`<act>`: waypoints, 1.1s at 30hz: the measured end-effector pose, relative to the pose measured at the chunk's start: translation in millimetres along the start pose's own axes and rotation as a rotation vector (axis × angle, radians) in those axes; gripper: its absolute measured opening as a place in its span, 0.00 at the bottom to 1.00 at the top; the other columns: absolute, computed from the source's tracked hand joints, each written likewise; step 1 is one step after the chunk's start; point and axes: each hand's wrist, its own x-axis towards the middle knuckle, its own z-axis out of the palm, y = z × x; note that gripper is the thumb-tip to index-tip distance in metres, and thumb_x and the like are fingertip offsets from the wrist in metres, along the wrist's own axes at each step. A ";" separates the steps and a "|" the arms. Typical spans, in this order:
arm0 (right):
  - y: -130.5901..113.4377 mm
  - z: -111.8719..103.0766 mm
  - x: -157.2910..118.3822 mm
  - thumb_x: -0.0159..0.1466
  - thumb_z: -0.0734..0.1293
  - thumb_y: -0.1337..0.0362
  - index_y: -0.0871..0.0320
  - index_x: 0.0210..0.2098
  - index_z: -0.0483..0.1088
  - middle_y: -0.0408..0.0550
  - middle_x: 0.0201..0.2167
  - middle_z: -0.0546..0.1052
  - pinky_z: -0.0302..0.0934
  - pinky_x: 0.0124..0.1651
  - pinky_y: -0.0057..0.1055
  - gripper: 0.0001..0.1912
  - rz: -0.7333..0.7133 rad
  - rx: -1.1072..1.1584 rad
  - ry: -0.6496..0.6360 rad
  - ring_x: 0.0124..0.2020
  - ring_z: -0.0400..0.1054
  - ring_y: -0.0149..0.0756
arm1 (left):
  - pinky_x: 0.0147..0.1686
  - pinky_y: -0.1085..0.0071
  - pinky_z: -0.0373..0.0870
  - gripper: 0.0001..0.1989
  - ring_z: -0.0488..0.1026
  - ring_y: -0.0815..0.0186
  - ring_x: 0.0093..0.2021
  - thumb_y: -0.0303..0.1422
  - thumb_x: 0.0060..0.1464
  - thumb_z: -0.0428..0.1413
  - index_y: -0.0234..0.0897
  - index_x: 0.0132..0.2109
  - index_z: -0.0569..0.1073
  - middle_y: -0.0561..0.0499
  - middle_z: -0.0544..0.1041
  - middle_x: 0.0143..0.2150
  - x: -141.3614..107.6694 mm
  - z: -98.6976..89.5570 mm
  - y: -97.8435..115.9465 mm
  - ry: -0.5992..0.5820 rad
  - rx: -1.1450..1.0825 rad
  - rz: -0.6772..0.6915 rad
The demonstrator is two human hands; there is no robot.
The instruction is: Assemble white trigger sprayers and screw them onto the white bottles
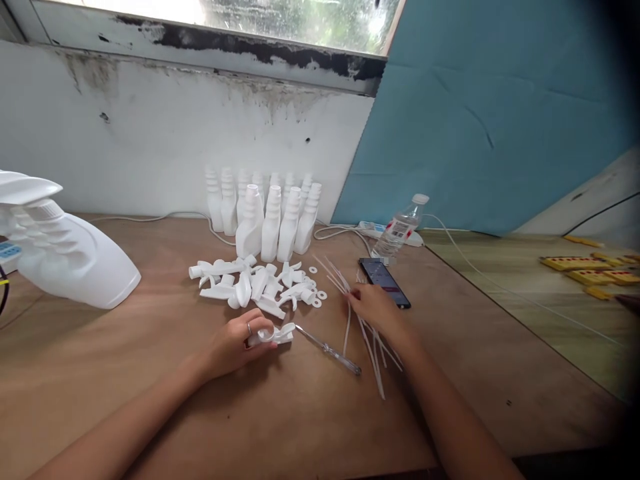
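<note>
My left hand (245, 340), with a ring on one finger, is closed around a white spray trigger head (283, 333) low over the table. My right hand (373, 303) has its fingertips pinched at a bundle of thin white plastic tubes (370, 350) fanned out on the table; how many it grips is hidden. Between the hands lies a screwdriver (327, 349) with a clear handle. Just beyond my left hand is a loose pile of white trigger-head parts (243, 288). Several small white washers (317, 303) lie at the pile's right side.
Several white bottles without heads (271, 223) stand by the wall. At left, a white spray bottle with its head fitted (85, 257) leans over. A phone (385, 282) and a tilted clear water bottle (400, 230) are on the right, near a power strip (373, 228) and cables.
</note>
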 end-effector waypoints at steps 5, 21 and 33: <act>-5.7 -14.7 -7.7 0.67 0.59 0.58 0.58 0.35 0.69 0.47 0.27 0.76 0.58 0.32 0.29 0.13 -0.046 0.333 0.466 0.27 0.71 0.35 | 0.29 0.76 0.64 0.17 0.64 0.72 0.29 0.41 0.55 0.58 0.38 0.47 0.66 0.53 0.72 0.36 -2.2 3.5 -3.7 0.020 -0.057 -0.119; -27.9 1.4 -17.6 0.66 0.62 0.57 0.57 0.38 0.67 0.46 0.32 0.76 0.66 0.28 0.27 0.10 -0.355 0.892 0.375 0.23 0.70 0.28 | 0.40 0.73 0.67 0.13 0.73 0.67 0.40 0.38 0.56 0.58 0.36 0.46 0.73 0.49 0.76 0.42 7.9 -5.4 6.0 -0.079 -0.172 -0.062; -37.8 -12.2 -21.1 0.65 0.63 0.52 0.57 0.34 0.66 0.40 0.26 0.70 0.60 0.21 0.25 0.13 -0.298 1.159 0.380 0.17 0.65 0.26 | 0.40 0.71 0.67 0.14 0.73 0.65 0.40 0.39 0.55 0.57 0.36 0.46 0.73 0.48 0.76 0.42 7.6 -7.0 8.3 -0.098 -0.167 -0.107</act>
